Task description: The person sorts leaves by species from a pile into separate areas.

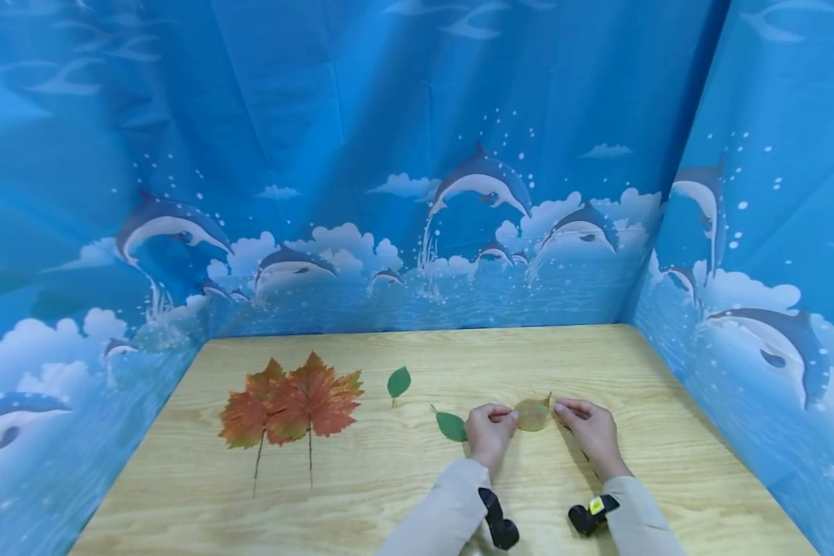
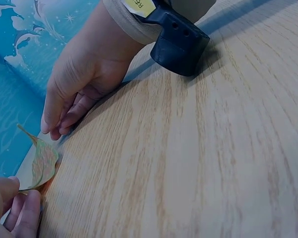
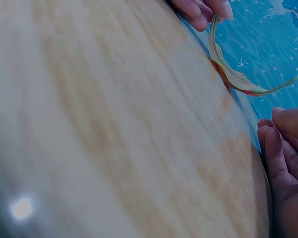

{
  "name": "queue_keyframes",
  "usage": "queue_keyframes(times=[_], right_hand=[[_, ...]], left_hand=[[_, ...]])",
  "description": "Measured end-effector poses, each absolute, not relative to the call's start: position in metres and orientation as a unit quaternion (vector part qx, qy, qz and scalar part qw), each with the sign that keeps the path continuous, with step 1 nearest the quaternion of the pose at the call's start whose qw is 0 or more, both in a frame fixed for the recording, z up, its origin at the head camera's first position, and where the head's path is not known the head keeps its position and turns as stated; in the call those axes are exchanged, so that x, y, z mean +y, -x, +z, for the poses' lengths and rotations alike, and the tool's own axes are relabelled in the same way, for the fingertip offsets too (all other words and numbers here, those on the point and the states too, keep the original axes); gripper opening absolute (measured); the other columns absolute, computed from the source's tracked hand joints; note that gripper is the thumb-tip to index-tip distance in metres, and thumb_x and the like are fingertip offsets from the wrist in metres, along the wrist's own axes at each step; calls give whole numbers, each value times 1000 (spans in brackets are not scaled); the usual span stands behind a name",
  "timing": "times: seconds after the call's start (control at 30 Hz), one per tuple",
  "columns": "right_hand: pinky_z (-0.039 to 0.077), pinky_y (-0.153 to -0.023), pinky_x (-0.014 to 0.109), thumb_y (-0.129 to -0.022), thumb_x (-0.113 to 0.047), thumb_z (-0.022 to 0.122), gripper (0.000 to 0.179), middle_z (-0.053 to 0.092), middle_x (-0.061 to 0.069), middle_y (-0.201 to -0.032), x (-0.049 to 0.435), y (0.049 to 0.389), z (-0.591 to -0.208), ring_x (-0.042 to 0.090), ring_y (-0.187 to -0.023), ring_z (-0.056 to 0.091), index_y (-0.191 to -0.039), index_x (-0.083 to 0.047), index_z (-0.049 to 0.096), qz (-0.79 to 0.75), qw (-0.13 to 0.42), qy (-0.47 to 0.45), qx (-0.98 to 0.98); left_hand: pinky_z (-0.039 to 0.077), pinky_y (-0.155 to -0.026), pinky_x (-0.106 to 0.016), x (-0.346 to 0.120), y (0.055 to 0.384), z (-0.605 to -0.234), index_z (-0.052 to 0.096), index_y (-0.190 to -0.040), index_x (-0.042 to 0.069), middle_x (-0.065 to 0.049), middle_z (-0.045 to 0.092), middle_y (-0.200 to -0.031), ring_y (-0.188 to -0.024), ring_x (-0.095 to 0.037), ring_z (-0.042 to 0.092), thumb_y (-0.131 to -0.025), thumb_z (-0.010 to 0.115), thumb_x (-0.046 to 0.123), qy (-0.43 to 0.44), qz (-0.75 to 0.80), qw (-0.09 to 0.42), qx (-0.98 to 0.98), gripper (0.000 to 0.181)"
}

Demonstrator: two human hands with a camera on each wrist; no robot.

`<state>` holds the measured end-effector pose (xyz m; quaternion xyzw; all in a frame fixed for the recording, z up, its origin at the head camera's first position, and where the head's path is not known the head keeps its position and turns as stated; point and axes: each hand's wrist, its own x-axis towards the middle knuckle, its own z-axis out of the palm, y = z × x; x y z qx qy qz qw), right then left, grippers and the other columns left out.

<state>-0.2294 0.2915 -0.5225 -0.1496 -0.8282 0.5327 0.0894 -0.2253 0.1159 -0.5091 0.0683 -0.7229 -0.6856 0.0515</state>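
In the head view, my left hand (image 1: 490, 437) pinches the rounded edge of a yellow-green leaf with a reddish tint (image 1: 532, 415). The left wrist view shows that leaf (image 2: 43, 161) raised at an angle, its stem pointing toward my right hand (image 2: 84, 82). Nothing is between the right hand's loosely bent fingers, just short of the stem tip. Seen from the right wrist, the leaf (image 3: 228, 69) appears curled and nearly edge-on. A green leaf (image 1: 450, 425) lies beside my left hand, partly overlapped by it.
Another small green leaf (image 1: 399, 382) lies farther back on the wooden table (image 1: 361, 510). To the left, two orange-red maple leaves (image 1: 313, 398) with long dark stems overlap. A blue curtain with dolphins (image 1: 389, 154) stands behind the table. Black wrist cameras (image 1: 503, 531) are strapped at both sleeves.
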Motion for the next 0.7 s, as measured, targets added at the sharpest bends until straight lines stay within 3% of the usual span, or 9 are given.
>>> queue_keyframes(times=[0.47, 0.7], right_hand=[[49, -69, 12, -92, -24, 66, 35, 69, 13, -108, 289, 228, -521, -10, -76, 57, -115, 2, 65, 524, 92, 153, -833], [49, -69, 14, -90, -37, 67, 46, 69, 12, -109, 289, 229, -522, -7, -78, 59, -117, 1, 65, 535, 81, 145, -829]], left_hand=[[49, -51, -21, 114, 225, -507, 73, -80, 3, -1, 62, -63, -55, -8, 61, -78, 77, 3, -73, -688, 29, -722, 4], [49, -51, -20, 113, 225, -507, 73, -80, 2, -1, 63, -63, -55, -8, 60, -78, 76, 3, -72, -688, 31, -722, 4]])
